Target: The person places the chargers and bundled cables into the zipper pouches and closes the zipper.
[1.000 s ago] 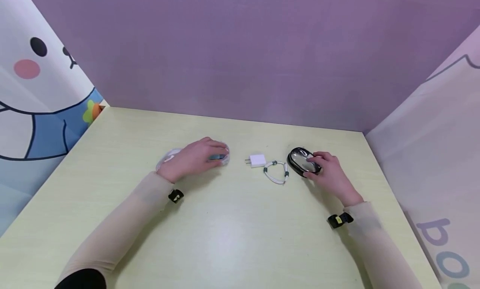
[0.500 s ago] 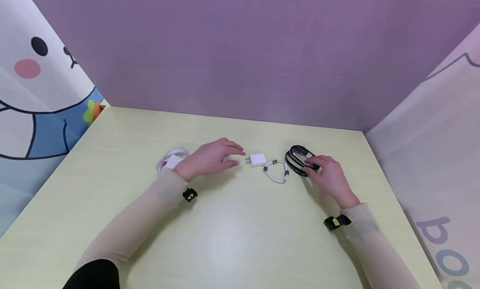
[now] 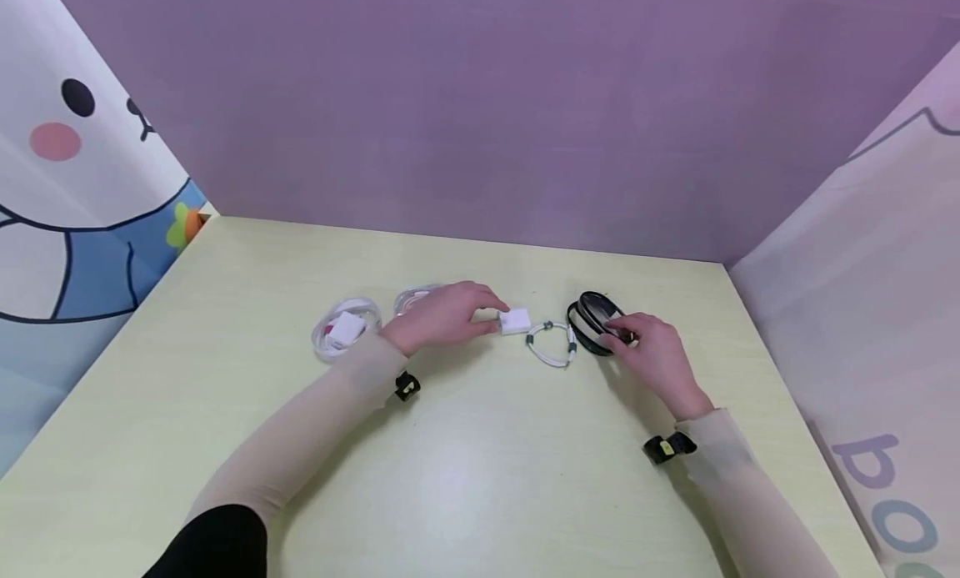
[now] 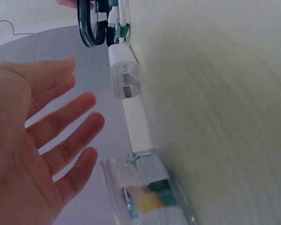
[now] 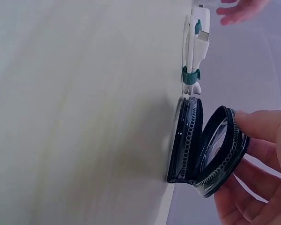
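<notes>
My left hand (image 3: 450, 311), its fingers apart, is beside a white plug charger (image 3: 515, 321). In the left wrist view the fingers stay clear of the charger (image 4: 124, 70). My right hand (image 3: 656, 357) pinches the raised lid of a small black-edged zip case with clear sides (image 5: 189, 140), which stands partly open on the table. The case's inside is hard to make out. Between charger and case lies a looped white cable (image 3: 551, 361) with green ties, its flat connector (image 5: 202, 42) showing in the right wrist view.
Left of my hand a clear pouch (image 3: 411, 296) lies partly covered by it; colored pieces show inside in the left wrist view. Farther left is a round clear pouch (image 3: 327, 319) with a white block. A purple partition (image 3: 480, 144) stands behind the table (image 3: 480, 478).
My left hand has left the clear pouch and moved right to the charger. The right hand has lifted the case's lid, so the case now gapes.
</notes>
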Demonstrator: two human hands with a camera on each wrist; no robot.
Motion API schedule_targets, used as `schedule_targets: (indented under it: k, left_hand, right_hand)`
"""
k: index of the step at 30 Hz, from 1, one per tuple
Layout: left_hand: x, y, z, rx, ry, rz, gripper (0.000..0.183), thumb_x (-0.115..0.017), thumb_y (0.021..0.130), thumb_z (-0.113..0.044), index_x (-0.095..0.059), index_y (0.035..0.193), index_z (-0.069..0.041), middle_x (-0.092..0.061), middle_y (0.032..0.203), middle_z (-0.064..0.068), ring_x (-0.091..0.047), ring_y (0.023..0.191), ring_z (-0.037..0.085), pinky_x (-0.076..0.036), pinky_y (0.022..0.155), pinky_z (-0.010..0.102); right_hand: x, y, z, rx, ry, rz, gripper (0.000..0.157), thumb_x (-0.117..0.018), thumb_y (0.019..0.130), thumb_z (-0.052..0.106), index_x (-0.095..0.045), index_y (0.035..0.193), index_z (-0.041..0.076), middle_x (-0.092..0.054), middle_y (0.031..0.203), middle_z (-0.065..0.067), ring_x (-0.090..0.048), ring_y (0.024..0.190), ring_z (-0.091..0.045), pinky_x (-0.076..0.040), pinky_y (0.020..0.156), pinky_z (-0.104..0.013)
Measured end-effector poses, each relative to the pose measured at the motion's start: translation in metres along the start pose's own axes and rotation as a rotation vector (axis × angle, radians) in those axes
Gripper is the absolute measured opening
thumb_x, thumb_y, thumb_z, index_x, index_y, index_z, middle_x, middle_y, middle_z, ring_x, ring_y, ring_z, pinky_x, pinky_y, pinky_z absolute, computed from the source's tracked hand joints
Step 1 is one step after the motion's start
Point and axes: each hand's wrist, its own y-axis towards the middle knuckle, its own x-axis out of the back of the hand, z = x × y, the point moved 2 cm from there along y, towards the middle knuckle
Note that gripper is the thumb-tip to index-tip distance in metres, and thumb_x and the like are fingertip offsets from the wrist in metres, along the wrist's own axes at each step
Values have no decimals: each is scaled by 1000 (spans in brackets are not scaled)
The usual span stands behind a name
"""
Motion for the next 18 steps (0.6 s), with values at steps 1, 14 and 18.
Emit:
schedule_targets:
  k: [1,14,18]
  left_hand:
    - [-1,2,0,19,-1,-2,34,-67,96,-27,-69,127,-14,-67,123,4,-59,114,21,-45,99,37]
    - [-24,29,3,222,-76,-5,47,-80,86,-31,-67,127,-13,-68,116,-2,-61,98,13,-48,87,30]
    - [-28,33,1,251,-105,13,45,-81,85,-26,-67,125,-11,-69,112,0,-60,94,14,-47,88,31]
  right_hand:
    - [0,0,1,-1,1,0,21,-77,88,13,-75,105,1,-72,97,-13,-65,80,-29,-49,72,-45]
    - [0,0,0,-14,17,-21,20,-78,87,13,-76,103,1,-73,95,-12,-66,80,-28,-51,72,-43]
    - [-1,-1,-1,-13,33,-25,19,-78,87,12,-76,103,1,-72,93,-11,-66,80,-27,-52,72,-44]
